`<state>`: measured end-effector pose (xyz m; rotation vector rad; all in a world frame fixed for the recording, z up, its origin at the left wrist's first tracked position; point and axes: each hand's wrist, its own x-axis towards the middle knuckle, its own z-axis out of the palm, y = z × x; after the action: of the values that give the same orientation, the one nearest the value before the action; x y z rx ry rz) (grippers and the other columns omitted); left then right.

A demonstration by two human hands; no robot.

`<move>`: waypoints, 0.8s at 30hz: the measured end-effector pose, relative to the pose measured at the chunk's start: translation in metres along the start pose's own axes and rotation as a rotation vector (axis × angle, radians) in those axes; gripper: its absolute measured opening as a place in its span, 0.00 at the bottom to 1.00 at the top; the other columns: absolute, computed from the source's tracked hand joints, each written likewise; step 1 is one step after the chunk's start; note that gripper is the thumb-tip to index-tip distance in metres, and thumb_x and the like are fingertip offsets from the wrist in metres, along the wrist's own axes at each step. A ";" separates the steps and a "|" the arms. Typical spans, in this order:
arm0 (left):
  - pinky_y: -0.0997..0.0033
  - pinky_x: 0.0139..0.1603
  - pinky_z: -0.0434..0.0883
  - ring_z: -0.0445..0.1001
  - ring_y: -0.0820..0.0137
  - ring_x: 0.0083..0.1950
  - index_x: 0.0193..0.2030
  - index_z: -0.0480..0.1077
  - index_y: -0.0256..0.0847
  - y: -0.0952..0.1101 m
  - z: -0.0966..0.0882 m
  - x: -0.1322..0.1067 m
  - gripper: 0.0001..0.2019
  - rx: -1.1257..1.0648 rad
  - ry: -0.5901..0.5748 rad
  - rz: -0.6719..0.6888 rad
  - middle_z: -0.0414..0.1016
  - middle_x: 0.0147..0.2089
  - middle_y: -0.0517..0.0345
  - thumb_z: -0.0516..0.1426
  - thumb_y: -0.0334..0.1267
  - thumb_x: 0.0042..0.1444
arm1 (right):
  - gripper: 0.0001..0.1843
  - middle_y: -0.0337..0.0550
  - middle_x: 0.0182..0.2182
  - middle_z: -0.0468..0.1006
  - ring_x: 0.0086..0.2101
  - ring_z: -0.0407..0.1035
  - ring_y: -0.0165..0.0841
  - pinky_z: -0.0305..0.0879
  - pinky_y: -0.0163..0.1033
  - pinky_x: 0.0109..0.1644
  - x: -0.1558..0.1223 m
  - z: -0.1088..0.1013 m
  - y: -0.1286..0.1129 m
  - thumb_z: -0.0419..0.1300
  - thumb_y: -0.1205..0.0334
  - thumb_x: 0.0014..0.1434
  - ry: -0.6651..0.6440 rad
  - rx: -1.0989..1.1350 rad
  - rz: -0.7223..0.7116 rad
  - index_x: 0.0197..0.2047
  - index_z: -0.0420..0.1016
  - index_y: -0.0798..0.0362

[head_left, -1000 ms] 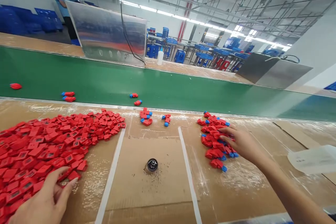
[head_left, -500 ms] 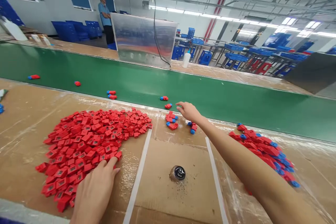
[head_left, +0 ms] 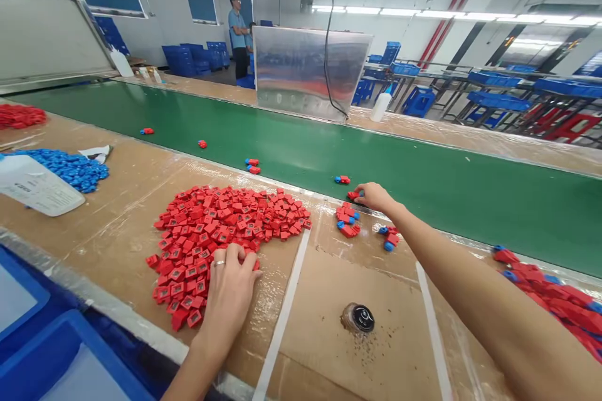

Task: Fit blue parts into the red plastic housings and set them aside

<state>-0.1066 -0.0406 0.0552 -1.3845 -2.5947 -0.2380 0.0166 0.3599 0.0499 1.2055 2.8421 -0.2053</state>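
My left hand (head_left: 229,282), with a ring on one finger, lies curled on the lower right edge of a large heap of red plastic parts (head_left: 221,232). My right hand (head_left: 374,196) stretches to the belt's near edge, its fingertips at a loose red part (head_left: 352,195). Just below it sits a small cluster of red parts with blue ends (head_left: 347,220). Another cluster (head_left: 388,237) lies under my right forearm. A bigger red-and-blue heap (head_left: 550,301) spreads at the right edge of the view. A black round cap (head_left: 358,318) sits on the cardboard (head_left: 357,357) between white strips (head_left: 282,313).
A green conveyor belt (head_left: 423,200) runs behind the bench, with scattered red parts on it. A heap of blue parts (head_left: 70,169), a white paper sheet (head_left: 35,185) and a blue tray (head_left: 47,351) lie to the left. A person (head_left: 237,34) stands far off behind a metal panel (head_left: 310,72).
My view has swung left, bringing the blue heap and paper into sight. My left hand has curled at the heap's edge, and my right hand has reached the loose red part.
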 end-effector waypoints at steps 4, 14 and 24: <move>0.52 0.49 0.67 0.66 0.53 0.50 0.41 0.74 0.42 0.011 -0.004 0.001 0.08 -0.087 0.021 0.106 0.70 0.49 0.47 0.53 0.32 0.62 | 0.13 0.57 0.40 0.74 0.39 0.70 0.39 0.60 0.39 0.39 -0.045 -0.015 0.013 0.53 0.60 0.66 0.164 -0.002 0.040 0.40 0.75 0.61; 0.62 0.47 0.71 0.75 0.62 0.45 0.53 0.71 0.41 0.061 0.007 -0.020 0.17 -0.737 -0.208 0.236 0.76 0.44 0.48 0.45 0.33 0.65 | 0.13 0.39 0.22 0.71 0.24 0.64 0.33 0.52 0.36 0.27 -0.243 0.009 0.031 0.48 0.59 0.63 0.134 0.177 -0.103 0.30 0.67 0.52; 0.69 0.38 0.70 0.76 0.67 0.35 0.42 0.66 0.42 0.062 0.010 -0.016 0.06 -0.909 -0.263 0.053 0.75 0.35 0.58 0.49 0.37 0.62 | 0.07 0.41 0.30 0.72 0.29 0.66 0.33 0.61 0.37 0.33 -0.305 0.009 -0.004 0.50 0.64 0.63 0.098 0.523 -0.197 0.37 0.69 0.53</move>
<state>-0.0470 -0.0168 0.0446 -1.8123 -2.7532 -1.4540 0.2254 0.1383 0.0701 1.0074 3.0970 -0.9739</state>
